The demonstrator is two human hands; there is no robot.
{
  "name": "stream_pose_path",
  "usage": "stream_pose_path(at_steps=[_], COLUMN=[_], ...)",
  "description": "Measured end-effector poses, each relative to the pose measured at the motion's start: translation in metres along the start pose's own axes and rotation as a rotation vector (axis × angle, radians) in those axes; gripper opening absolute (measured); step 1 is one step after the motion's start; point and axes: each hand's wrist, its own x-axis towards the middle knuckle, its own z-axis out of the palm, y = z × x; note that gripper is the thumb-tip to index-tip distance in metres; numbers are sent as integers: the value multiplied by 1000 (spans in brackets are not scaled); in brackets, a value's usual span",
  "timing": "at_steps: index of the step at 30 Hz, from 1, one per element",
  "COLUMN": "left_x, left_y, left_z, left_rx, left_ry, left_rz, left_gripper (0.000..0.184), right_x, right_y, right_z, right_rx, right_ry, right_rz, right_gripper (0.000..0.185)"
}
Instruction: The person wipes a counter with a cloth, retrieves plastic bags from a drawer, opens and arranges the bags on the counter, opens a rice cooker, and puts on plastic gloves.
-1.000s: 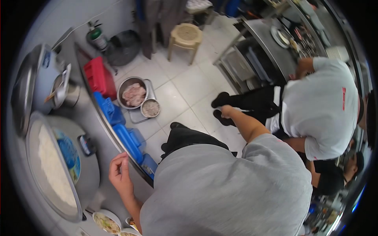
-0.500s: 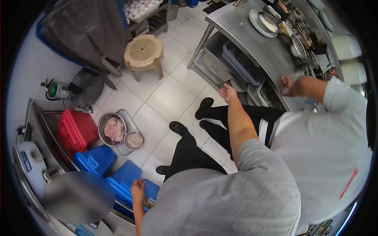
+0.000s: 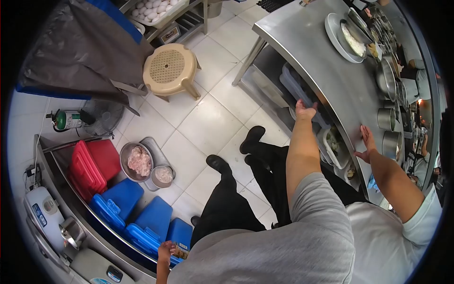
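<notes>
Low in the view, my left hand (image 3: 165, 251) hangs beside the blue lidded bins (image 3: 150, 222), fingers loosely bent and nothing visible in them. My right hand (image 3: 305, 111) is held out in front of the steel table (image 3: 326, 71), its fingers apart and empty. Behind it, a clear plastic tub (image 3: 295, 87) sits on the lower shelf. To my right stands a co-worker in a white shirt (image 3: 392, 236), with one hand (image 3: 366, 144) spread at the table's edge.
A beige stool (image 3: 170, 68) stands on the tiled floor ahead. Steel bowls of raw meat (image 3: 140, 161) rest on the floor at left, near a red bin (image 3: 101, 163). Plates (image 3: 338, 38) and steel pots (image 3: 386, 118) sit on the table. A tray of eggs (image 3: 153, 10) is at the back.
My view has swung, so the table shows more fully. My right hand has moved right, closer to the table's shelf. The co-worker's hand has shifted lower in view, with fingers spread.
</notes>
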Motion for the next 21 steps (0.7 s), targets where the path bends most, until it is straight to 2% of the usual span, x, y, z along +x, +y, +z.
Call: stream_pose_path(at_steps=[3,5,7,9,13,17,21], left_x=[-9,-8,0,3,-5,-2,34], left_y=[4,-6,-17,-34,-64,-133,-243], left_z=[5,7,10,9,1,-23,-63], left_rx=[-27,14,14,-14,-11,-48,-200], left_ry=[42,11,-27,-70,-26,27,22], left_rz=[45,78,133,191,332,451,502], left_gripper=[19,20,21,22,23,18,15], right_x=[-31,-48,-93,-128,-187,-229,-316], right_y=[3,15,33,51,67,85,101], right_z=[-16,-63,-95,-131,-139,-128,-126], right_rx=[-191,-370,-396,-195,-275,-252,-234], right_ry=[174,142,232,171,174,292,320], right_rz=[121,215,200,254,228,260,268], right_gripper=[46,40,37,37,46,48,54])
